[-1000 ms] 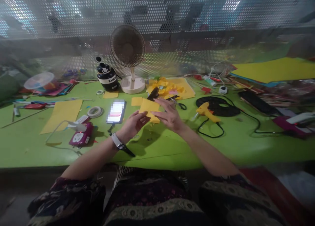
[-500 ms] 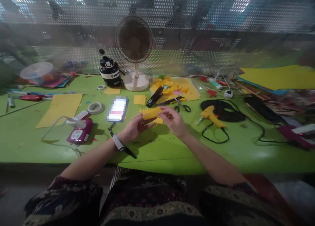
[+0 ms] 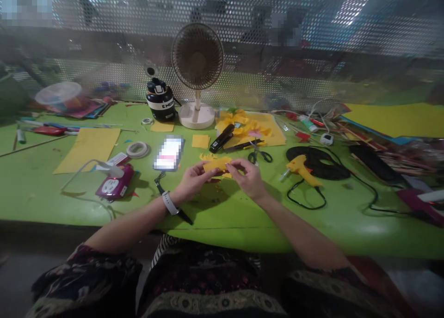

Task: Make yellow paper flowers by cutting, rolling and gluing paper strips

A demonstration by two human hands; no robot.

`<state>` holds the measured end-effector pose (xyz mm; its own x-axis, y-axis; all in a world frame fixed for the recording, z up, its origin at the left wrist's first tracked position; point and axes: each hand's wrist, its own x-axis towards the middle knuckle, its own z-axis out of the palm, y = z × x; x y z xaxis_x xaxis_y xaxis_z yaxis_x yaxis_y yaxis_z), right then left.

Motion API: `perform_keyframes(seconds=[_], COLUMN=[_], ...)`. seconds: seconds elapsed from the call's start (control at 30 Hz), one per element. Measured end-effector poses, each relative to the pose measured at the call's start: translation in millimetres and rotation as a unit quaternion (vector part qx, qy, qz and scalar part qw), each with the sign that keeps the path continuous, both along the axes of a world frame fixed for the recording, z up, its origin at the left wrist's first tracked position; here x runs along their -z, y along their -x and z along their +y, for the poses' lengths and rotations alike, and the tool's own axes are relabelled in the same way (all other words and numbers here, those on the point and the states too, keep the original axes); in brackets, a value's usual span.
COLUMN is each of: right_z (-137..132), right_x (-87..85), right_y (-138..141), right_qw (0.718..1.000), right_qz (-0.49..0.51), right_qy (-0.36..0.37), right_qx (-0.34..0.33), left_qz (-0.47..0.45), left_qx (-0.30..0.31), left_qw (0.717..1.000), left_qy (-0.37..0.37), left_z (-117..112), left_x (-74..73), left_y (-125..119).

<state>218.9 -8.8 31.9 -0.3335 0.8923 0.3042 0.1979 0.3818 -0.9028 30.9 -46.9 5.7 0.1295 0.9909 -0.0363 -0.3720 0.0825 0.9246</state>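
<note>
Both hands hold a strip of yellow paper [image 3: 215, 164] above the front middle of the green table. My left hand [image 3: 194, 179] pinches its left end, the thumb lying along its lower edge. The right end is between the thumb and fingers of my right hand [image 3: 248, 177]. Yellow paper scraps [image 3: 208, 156] lie just behind and below the strip. Beyond it are a black stapler [image 3: 222, 138] and a pair of scissors [image 3: 258, 154]. To the right of my right hand lies a yellow glue gun [image 3: 302, 169].
A white fan [image 3: 197, 116] and a dark bottle [image 3: 161, 103] stand at the back of the table [image 3: 222, 216]. A phone [image 3: 169, 154], a tape roll [image 3: 138, 149] and a purple power socket [image 3: 114, 184] lie to the left. Yellow sheets [image 3: 398, 119] are stacked at the far right.
The yellow paper has turned from a curled, rounded shape to a flatter face. My left thumb has come up onto it. The whole view has shifted slightly.
</note>
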Motion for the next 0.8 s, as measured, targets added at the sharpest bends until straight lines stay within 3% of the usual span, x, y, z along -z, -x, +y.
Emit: perform_keyframes(seconds=[0.8], right_z=[2.2], right_x=[3.1], right_y=[1.2], right_qw=[1.000], right_qz=[-0.001], right_qy=[0.017], right_qx=[-0.006], left_qz=[0.023], left_qx=[0.005], left_qw=[1.000], left_qy=[0.000], left_z=[0.3], left_x=[0.8], left_y=[-0.8])
